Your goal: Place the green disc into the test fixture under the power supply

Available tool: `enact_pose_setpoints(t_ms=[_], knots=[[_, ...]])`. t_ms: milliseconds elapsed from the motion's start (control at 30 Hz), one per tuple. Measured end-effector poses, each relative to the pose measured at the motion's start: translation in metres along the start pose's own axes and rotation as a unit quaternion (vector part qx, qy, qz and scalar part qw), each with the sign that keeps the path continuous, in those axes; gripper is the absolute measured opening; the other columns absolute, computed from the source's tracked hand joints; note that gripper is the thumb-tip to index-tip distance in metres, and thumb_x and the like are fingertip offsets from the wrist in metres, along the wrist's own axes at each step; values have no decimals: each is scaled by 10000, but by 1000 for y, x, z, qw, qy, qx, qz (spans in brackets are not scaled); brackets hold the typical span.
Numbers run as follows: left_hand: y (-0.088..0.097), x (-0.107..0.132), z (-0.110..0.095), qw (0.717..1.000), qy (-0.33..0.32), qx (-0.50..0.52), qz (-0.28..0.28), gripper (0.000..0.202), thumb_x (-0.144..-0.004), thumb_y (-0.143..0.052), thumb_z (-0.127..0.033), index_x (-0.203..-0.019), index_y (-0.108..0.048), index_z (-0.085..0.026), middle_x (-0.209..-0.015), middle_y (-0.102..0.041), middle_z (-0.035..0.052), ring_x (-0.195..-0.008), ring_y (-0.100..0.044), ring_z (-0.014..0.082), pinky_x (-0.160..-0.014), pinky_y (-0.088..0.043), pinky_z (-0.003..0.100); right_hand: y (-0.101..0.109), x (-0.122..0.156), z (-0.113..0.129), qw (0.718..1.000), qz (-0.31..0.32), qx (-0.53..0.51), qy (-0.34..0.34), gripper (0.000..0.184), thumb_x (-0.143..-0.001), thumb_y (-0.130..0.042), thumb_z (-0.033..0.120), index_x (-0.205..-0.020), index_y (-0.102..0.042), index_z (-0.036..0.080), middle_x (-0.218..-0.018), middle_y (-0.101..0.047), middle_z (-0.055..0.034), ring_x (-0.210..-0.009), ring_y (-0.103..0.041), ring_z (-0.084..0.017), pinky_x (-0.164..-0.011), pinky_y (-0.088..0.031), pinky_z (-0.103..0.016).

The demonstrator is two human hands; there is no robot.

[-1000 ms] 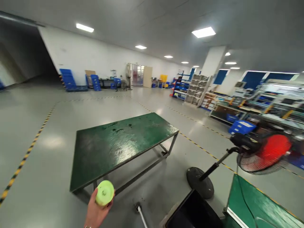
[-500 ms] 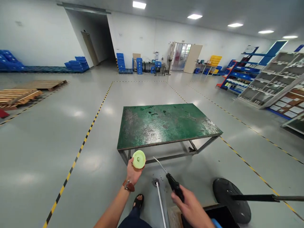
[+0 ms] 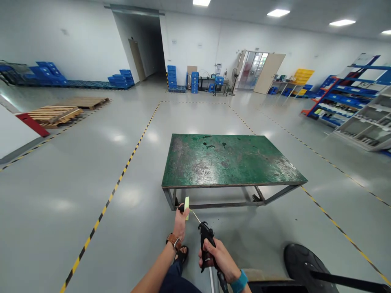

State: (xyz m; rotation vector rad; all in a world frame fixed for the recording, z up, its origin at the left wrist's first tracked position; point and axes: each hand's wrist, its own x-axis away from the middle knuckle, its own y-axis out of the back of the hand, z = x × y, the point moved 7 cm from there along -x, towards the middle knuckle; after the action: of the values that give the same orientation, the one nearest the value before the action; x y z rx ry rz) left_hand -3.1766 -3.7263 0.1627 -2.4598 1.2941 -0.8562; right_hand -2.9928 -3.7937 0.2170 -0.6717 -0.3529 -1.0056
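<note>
My left hand [image 3: 181, 226] holds a small light-green round part [image 3: 186, 208], turned edge-on toward me. My right hand [image 3: 217, 256] grips a black air blow gun [image 3: 205, 241] whose thin metal nozzle points up and left, its tip right at the green part. A hose runs down from the gun's handle. A brown watch sits on my left wrist and a teal band on my right. Both hands are low in the middle, in front of a green-topped metal table [image 3: 232, 160].
The base of a floor fan [image 3: 305, 264] stands at the lower right with its pole leaning right. Wooden pallets [image 3: 58, 114] lie at the left. Yellow-black floor tape [image 3: 122, 179] runs past the table. Blue crates and shelving line the far walls.
The view swung left from the red fan onto the table. My right hand came in with the blow gun and raised it; my left hand turned the green part edge-on at the nozzle tip.
</note>
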Motion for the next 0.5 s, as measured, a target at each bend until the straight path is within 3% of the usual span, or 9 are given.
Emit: enact_pose_setpoints(t_ms=[233,500], knots=[[13,-5,3,994,-51,-95,10,662,-574,-915,-390,-1107,-580,-184,-1071,-653,113,-1004,-606,282,-941,-442,356,12,-12,-21,998,26,-56,-19,745,-622,-741,831,-822,-409,194,-761,-668,-53,-520,-621,-148,-555,-518,-317],[27,-10,10,984,-74,-162,25,739,-601,-869,-555,-1164,-556,-192,-1124,-664,133,-1066,-629,324,-962,-475,422,10,-16,-31,997,21,-67,-28,754,-608,-745,833,-815,-393,199,-695,-652,-23,-482,-614,-152,-520,-512,-309]])
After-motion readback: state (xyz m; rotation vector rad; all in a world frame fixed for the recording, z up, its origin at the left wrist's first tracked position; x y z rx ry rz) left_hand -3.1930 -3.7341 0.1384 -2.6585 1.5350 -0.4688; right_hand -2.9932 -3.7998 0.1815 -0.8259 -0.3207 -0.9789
